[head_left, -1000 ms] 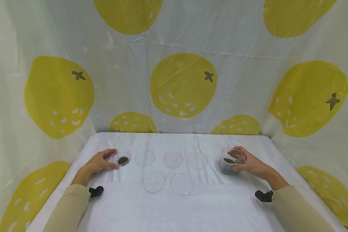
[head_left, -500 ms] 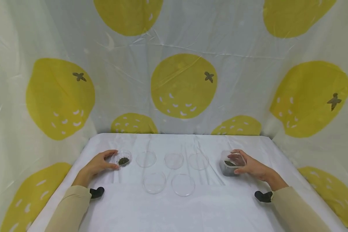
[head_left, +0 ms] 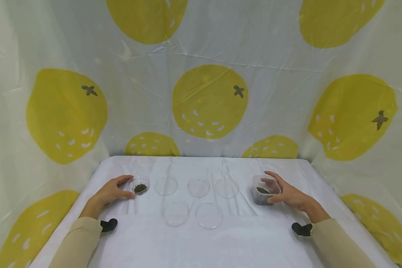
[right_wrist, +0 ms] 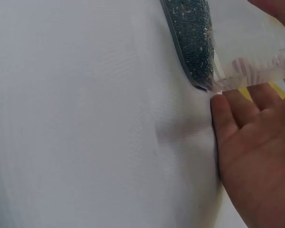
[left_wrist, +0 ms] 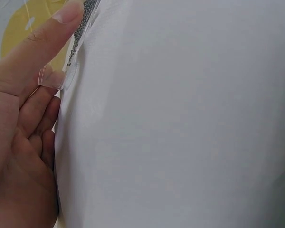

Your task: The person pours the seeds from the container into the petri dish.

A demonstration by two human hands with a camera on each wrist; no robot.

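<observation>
At the table's left, my left hand (head_left: 110,191) holds the near-left rim of a small round clear dish (head_left: 144,180) between thumb and fingers. Dark granules (head_left: 140,188) lie heaped in it; the left wrist view shows the thumb (left_wrist: 52,33) along the dish's side. On the right, my right hand (head_left: 289,195) holds a clear rectangular plastic tub (head_left: 262,200) by its right side, thumb in front and fingers at the back. The tub contains dark granules (right_wrist: 192,38), fine and speckled with pale grains in the right wrist view. Both containers appear to rest on the cloth.
Between the hands lie several clear round dishes: a back row with a left dish (head_left: 166,186), a middle one (head_left: 198,188) and a right one (head_left: 226,188), and two nearer, one left (head_left: 175,213), one right (head_left: 209,216). A lemon-print curtain (head_left: 209,100) surrounds the white-covered table (head_left: 201,245).
The right hand's upper fingers have reached a little further left along the tub's far side. The head view has shifted slightly; the left hand keeps its hold on the dish.
</observation>
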